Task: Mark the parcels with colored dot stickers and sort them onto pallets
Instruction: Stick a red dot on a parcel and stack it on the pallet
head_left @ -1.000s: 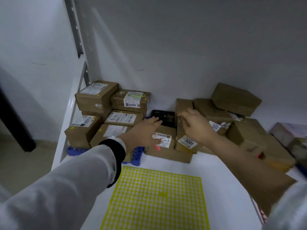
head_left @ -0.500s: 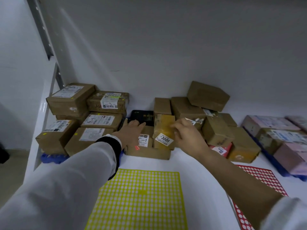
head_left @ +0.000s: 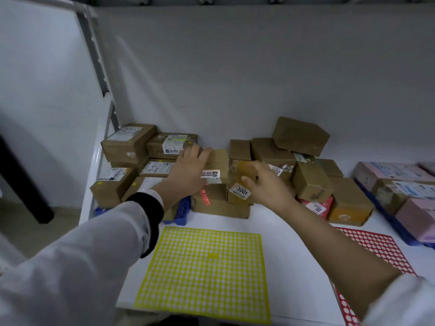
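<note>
Head view: left hand (head_left: 190, 170) flat on a white-labelled brown cardboard parcel (head_left: 215, 164), right hand (head_left: 262, 185) gripping a small brown 3001 box (head_left: 239, 184); the heaped brown parcels (head_left: 301, 136) beyond it seem not yet marked.

Both arms are stretched forward. The left arm (head_left: 98, 243) comes in from 7 o'clock and points toward 1 o'clock; it wears a pale sleeve with a dark cuff (head_left: 150, 208) at the wrist. The left hand (head_left: 190, 171) lies palm down, fingers straight and close together, flat on a brown parcel (head_left: 220, 161). The right arm (head_left: 329, 243) enters from 4 o'clock toward 11 o'clock, with the forearm bare. The right hand (head_left: 267, 184) curls thumb and fingers round a small parcel (head_left: 240, 192).
</note>
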